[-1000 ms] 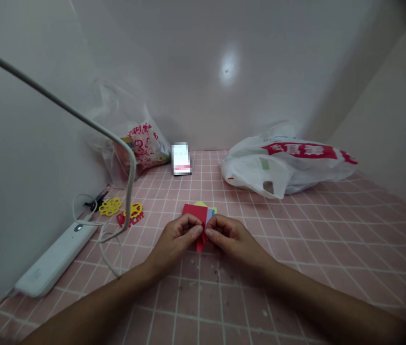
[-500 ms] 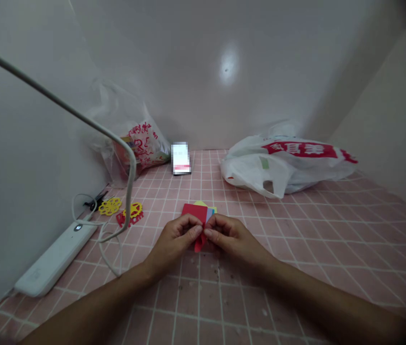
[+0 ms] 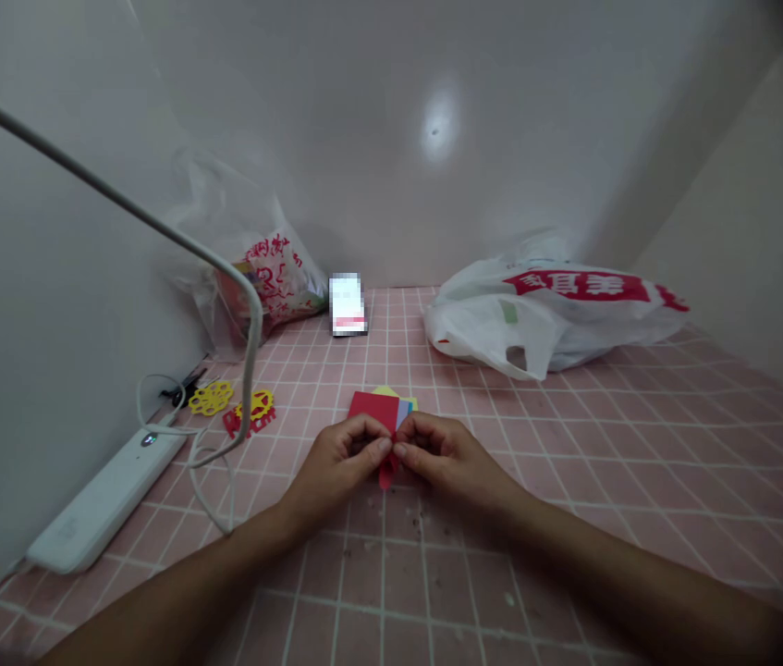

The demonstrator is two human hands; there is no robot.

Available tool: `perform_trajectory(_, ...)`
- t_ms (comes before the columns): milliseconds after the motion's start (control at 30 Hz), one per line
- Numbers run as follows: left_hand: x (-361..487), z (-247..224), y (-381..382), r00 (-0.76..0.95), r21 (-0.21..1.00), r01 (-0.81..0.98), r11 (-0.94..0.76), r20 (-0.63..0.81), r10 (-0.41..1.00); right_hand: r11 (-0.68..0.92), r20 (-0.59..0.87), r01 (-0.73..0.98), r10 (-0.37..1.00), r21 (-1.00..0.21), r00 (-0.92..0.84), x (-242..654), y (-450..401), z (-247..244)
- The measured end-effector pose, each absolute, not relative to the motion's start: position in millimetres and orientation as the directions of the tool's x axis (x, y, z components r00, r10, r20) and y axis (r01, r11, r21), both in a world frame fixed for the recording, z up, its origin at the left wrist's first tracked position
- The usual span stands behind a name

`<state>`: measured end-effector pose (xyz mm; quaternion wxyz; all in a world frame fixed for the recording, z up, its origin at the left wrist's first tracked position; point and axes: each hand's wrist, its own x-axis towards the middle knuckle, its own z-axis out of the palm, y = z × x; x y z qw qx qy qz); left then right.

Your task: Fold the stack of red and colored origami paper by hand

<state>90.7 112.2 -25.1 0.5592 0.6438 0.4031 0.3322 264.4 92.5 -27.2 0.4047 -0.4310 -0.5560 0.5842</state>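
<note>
My left hand (image 3: 351, 455) and my right hand (image 3: 438, 451) meet at the middle of the table, thumbs and forefingers pinched together. Between their fingertips is a small folded piece of red paper (image 3: 386, 475), its lower end hanging below the thumbs. Most of its shape is hidden by the fingers. Just beyond the hands lies a pile of coloured paper squares (image 3: 375, 404), red on top, with yellow, lilac and blue edges showing at the right and back.
A white power strip (image 3: 110, 490) with a looping cable (image 3: 250, 370) lies at left. Near it are yellow gear-shaped plastic pieces (image 3: 211, 399) and a red lettered piece (image 3: 233, 425). A lit phone (image 3: 348, 303) stands at the back between two plastic bags (image 3: 287, 287), (image 3: 478, 314).
Both hands stay nearly in place. The hanging end of the red folded paper has turned slightly and shifted a little to the right between the fingers.
</note>
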Motion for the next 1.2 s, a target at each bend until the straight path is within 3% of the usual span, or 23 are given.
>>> perform_trajectory(367, 94.0, -18.5, 110.8, 0.454, 0.968, 0.246, -0.059, -0.061, 0.889, -0.018, -0.018, 0.003, 0.956, -1.000, -0.294, 266.1, 93.0, -29.6)
perform_trajectory(567, 93.2, -18.6, 110.6, 0.496, 0.978, 0.210, -0.007, -0.101, 0.863, 0.053, 0.042, 0.028, 0.953, -0.998, -0.299, 267.7, 94.1, -27.0)
perform_trajectory(733, 92.3, -20.1, 112.5, 0.497, 0.977, 0.214, 0.024, -0.130, 0.858, 0.100, 0.070, 0.079, 0.948, -0.992, -0.311, 269.3, 94.2, -28.3)
perform_trajectory(900, 92.4, -18.1, 111.6, 0.457, 0.952, 0.299, -0.060, -0.088, 0.885, 0.161, 0.094, 0.184, 0.940, -0.970, -0.327, 269.2, 91.7, -28.5)
perform_trajectory(1200, 93.0, -15.6, 110.7, 0.394, 0.979, 0.201, 0.014, -0.094, 0.914, 0.013, 0.005, 0.019, 0.939, -1.000, -0.344, 267.3, 93.8, -28.9)
